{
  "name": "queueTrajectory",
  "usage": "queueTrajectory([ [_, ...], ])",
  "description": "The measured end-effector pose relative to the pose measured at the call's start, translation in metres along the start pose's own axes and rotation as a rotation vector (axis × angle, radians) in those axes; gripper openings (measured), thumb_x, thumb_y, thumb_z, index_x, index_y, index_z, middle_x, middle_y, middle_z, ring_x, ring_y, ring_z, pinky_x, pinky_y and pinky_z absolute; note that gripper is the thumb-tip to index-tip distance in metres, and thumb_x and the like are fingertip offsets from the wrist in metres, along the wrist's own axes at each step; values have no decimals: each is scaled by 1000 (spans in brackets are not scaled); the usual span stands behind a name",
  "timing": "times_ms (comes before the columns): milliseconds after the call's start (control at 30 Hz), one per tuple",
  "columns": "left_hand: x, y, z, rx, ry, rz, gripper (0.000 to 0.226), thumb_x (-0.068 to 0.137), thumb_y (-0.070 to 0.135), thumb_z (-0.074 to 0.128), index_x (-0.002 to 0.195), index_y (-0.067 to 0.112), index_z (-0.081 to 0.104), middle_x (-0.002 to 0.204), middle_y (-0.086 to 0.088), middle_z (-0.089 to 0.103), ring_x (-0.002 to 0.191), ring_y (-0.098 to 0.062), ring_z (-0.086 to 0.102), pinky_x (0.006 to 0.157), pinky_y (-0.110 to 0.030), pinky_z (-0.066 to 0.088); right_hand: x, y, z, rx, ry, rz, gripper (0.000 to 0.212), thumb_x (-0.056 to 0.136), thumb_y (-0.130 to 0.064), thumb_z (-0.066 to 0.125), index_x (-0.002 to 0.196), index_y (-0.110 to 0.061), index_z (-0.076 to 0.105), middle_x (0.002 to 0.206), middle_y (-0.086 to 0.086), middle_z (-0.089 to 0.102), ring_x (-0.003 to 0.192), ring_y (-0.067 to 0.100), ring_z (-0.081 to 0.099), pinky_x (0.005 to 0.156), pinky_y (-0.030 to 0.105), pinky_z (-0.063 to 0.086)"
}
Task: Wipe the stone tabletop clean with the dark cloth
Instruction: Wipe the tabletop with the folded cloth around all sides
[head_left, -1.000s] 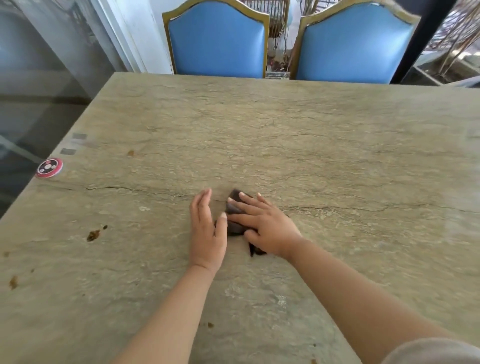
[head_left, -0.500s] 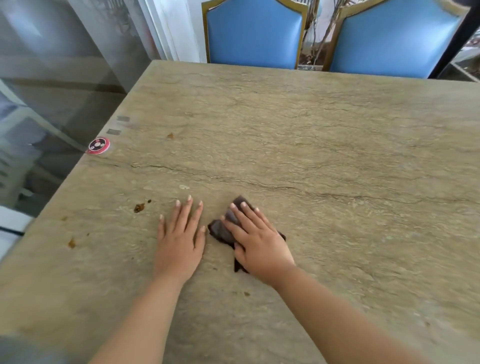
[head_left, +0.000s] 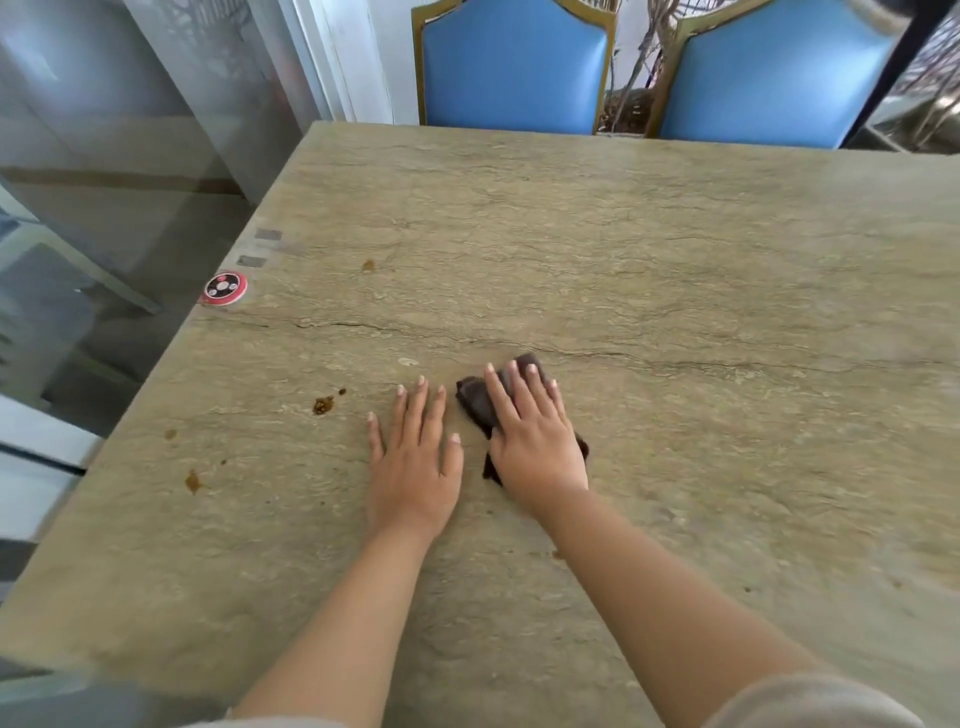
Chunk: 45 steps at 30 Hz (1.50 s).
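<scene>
A beige veined stone tabletop (head_left: 675, 291) fills the view. The dark brown cloth (head_left: 475, 400) lies folded on it near the middle, mostly hidden under my right hand (head_left: 535, 436), which presses flat on it with fingers stretched forward. My left hand (head_left: 413, 457) rests flat on the bare stone just left of the cloth, fingers spread and holding nothing. Brown stains sit to the left: one blotch (head_left: 323, 404) near my left hand, another (head_left: 193, 481) by the left edge, a small one (head_left: 368, 265) farther back.
A round red and black call button (head_left: 224, 288) sits at the table's left edge, with two grey stickers (head_left: 260, 248) behind it. Two blue chairs with gold frames (head_left: 511, 67) stand at the far side. A glass wall runs along the left.
The view has swung left, showing more of the left edge and stains. My left hand has spread and moved left from the cloth. My right hand stays pressed on the cloth.
</scene>
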<state>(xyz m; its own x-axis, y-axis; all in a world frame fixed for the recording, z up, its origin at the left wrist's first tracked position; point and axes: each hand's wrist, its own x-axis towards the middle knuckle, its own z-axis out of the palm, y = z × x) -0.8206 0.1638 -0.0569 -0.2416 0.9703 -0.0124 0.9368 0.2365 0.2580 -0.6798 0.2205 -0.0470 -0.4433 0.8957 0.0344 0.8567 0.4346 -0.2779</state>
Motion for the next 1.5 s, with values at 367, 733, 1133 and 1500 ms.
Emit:
queueTrajectory([
  [367, 32, -104, -48, -158, 174, 156, 58, 89, 44, 34, 133, 11, 52, 147, -9, 43, 137, -28, 37, 112, -46, 30, 40, -42, 9, 86, 154, 719, 62, 99, -29, 29, 153, -13, 3, 161, 2, -3, 147, 22, -10, 118, 38, -12],
  [733, 86, -145, -36, 69, 67, 108, 86, 88, 68, 10, 150, 12, 29, 161, -4, 19, 149, -21, 14, 121, -45, 8, 79, -26, 14, 62, 164, 582, 56, 98, -30, 30, 151, -17, 20, 161, -1, 8, 148, 18, -6, 120, 35, -7],
  [1133, 89, -148, -35, 68, 40, 112, 88, 88, 70, -5, 153, 15, 21, 163, 1, 9, 150, -14, 1, 121, -44, 4, 188, -52, 22, 41, 43, 308, 61, 95, -30, 30, 153, -19, 13, 161, -3, 4, 148, 17, -5, 120, 32, -3],
  [1500, 91, -150, -39, -24, 54, 126, 71, 92, 55, 21, 147, 13, 37, 159, -3, 25, 147, -20, 18, 121, -45, 8, 89, -75, -2, 634, 80, 313, 40, 99, -25, 44, 139, -27, 48, 150, -12, 37, 142, 4, 24, 116, 26, 21],
])
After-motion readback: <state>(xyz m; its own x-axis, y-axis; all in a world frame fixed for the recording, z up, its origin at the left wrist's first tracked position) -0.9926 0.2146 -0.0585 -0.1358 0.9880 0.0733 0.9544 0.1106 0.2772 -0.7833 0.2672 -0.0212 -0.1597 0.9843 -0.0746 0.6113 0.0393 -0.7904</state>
